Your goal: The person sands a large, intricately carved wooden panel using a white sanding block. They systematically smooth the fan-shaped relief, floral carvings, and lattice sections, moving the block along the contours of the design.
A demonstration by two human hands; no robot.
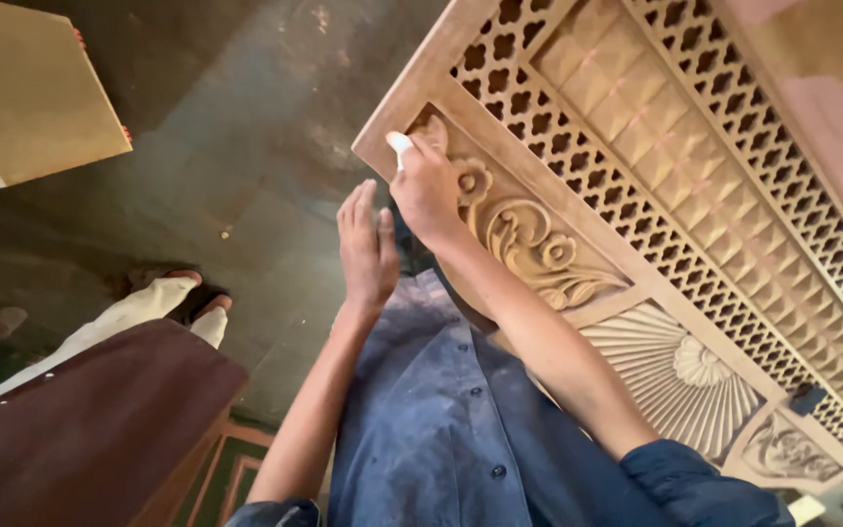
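Right hand covers most of a small white piece.

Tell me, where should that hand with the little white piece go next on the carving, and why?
Probably a short stroke along the scroll. The right hand presses a small white piece at the corner of the carved floral panel, with the leaves lying just beyond; the left hand hovers open, apart from the wood.

From my feed right now I see no packages, no labels, no signs and no screens anywhere in the frame. Nothing printed or boxed turns up from the upper left corner down to the lower right.
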